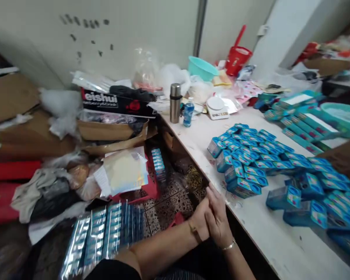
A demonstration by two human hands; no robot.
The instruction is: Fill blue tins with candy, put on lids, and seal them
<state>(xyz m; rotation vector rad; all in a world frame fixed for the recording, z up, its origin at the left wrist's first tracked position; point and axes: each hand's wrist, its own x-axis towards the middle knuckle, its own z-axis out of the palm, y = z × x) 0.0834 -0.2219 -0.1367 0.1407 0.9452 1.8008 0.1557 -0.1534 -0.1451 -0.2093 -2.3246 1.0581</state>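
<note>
My left hand (200, 221) and my right hand (219, 221) are pressed together palm to palm beside the front edge of the white table (198, 144). The right hand's fingers lie straight and flat, so it looks open, with its thumb across the left hand. My left hand also seems flat and open, though its fingers are partly hidden by the right. Nothing shows between them. Nearest on the table are several small blue printed boxes (245, 187), grouped in rows, some upright.
Clear-wrapped stacks of blue boxes (105, 233) lie at lower left. Farther back stand a steel thermos (175, 104), a water bottle (188, 112) and a white scale (217, 108). Cartons (111, 130) and bags crowd the left; a turquoise basin (202, 69) sits by the wall.
</note>
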